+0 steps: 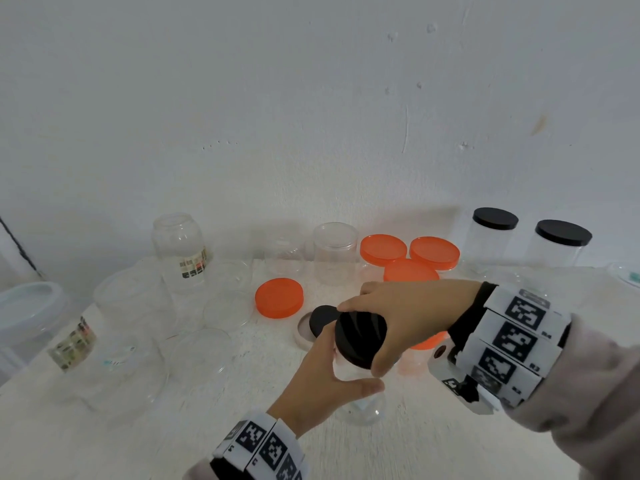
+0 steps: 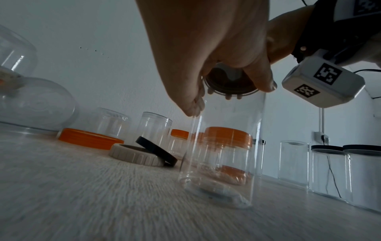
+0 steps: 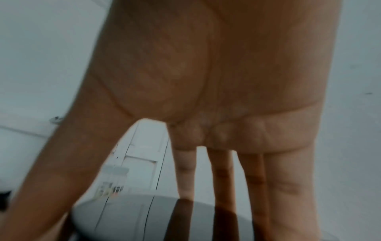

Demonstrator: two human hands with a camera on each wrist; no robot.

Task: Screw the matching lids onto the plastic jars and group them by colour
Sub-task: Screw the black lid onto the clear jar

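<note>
Black lid (image 1: 360, 339) sits on the mouth of a clear jar (image 1: 362, 403) that stands upright on the counter (image 1: 242, 427), its long axis vertical, so the lid must turn about that same upright line. The right hand (image 1: 408, 317) comes down on the lid from above and from the right, thumb on the near edge and fingers over the far edge, gripping its rim. The left hand (image 1: 322, 379) lies just below, on the jar's left side, with thumb and fingers curled round the wall under the lid. The lid looks slightly tilted toward the camera in the head view; I judge it is not yet screwed home, though the threads are hidden by both hands.

Just beyond the jar to its left, a second black lid (image 1: 322, 320) leans on a beige lid (image 1: 304, 332), and a loose orange lid (image 1: 279, 297) lies further that way. Behind the jar stand three orange-lidded jars (image 1: 410, 258), with a fourth orange lid showing under the right wrist. Far right of the jar, against the wall, are two black-lidded jars (image 1: 526, 237), the likely place for this one once closed. Uncapped clear jars (image 1: 334, 252) stand behind and to the left.

From the right wrist only the palm, the straight-looking fingers and a blurred dark disc show. The jar's base is hard to read through its clear wall.
</note>
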